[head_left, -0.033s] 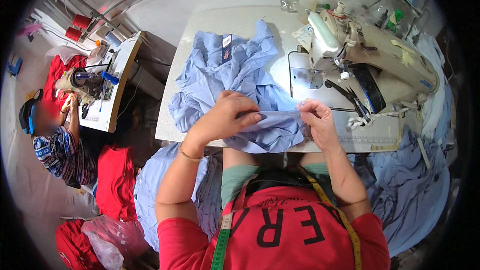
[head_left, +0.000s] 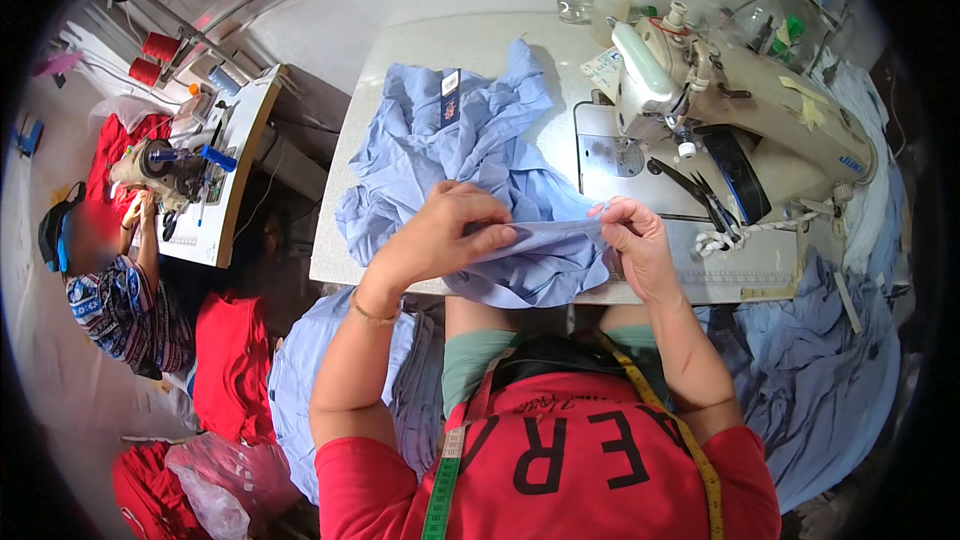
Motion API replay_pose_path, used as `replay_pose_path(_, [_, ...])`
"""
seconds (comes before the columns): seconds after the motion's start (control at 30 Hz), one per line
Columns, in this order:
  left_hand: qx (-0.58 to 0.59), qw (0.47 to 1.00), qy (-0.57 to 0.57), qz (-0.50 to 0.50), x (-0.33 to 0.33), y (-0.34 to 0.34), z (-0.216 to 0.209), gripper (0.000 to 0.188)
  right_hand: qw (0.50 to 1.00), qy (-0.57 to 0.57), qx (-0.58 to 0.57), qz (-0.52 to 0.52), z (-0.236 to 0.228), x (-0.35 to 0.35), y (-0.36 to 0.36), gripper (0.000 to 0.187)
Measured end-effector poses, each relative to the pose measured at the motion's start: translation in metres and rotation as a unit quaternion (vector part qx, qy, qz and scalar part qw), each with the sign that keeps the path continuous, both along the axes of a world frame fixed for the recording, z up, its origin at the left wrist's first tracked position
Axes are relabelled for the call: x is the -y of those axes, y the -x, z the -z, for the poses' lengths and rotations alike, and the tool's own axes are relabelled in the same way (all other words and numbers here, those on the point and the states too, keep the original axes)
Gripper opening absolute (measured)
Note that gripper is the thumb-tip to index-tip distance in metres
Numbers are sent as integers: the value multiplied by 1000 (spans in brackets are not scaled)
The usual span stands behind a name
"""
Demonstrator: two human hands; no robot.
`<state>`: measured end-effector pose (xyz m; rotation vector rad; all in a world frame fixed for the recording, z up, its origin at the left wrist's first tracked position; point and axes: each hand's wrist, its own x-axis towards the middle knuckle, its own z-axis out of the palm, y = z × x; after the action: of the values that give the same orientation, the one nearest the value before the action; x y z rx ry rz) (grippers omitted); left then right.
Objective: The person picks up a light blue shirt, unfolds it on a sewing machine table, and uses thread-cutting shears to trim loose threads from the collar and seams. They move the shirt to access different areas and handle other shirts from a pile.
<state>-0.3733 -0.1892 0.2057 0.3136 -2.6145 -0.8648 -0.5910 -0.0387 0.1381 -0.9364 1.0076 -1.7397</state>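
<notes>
While pinching a folded strip of the light blue shirt (head_left: 470, 155) taut between left hand (head_left: 450, 230) and right hand (head_left: 630, 235) at the tabletop's (head_left: 385, 60) near edge, risk of fold slipping, heaped cloth dragging sideways.

Head camera looking steeply down over a sewing table

A single wide fisheye view is sitting on the person's head, facing down and forward; the red shirt (head_left: 560, 460) is filling the lower edge close up, the left hand (head_left: 450, 230) and right hand (head_left: 630, 240) are working mid-frame, the table (head_left: 400, 70) and sewing machine (head_left: 740, 100) are lying beyond, and straight edges are bending toward the dark rim.
</notes>
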Motion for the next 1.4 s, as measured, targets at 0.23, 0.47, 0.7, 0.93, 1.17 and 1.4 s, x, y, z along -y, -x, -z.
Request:
replay_pose_path(0.23, [78, 993, 2, -83, -24, -13, -37, 13, 996, -4, 93, -13, -9, -5, -7, 10])
replay_pose_path(0.47, [46, 970, 152, -185, -22, -19, -29, 14, 998, 10, 59, 23, -10, -6, -2, 11])
replay_pose_path(0.7, [41, 979, -156, -123, 1, -21, 23, 21, 989, -81, 112, 50, 4, -2, 1, 10])
replay_pose_path(0.93, [13, 929, -361, -77, -6, -20, 15, 21, 991, -65, 112, 23, 5, -3, 7, 11])
replay_pose_path(1.17, [-2, 932, -353, -79, -12, -18, 8, 22, 989, -45, 139, 19, -5, 1, -5, 13])
replay_pose_path(1.4, [-55, 963, -252, -78, -16, -12, 7, 15, 998, -55, 16, 30, -2, -4, 2, 17])
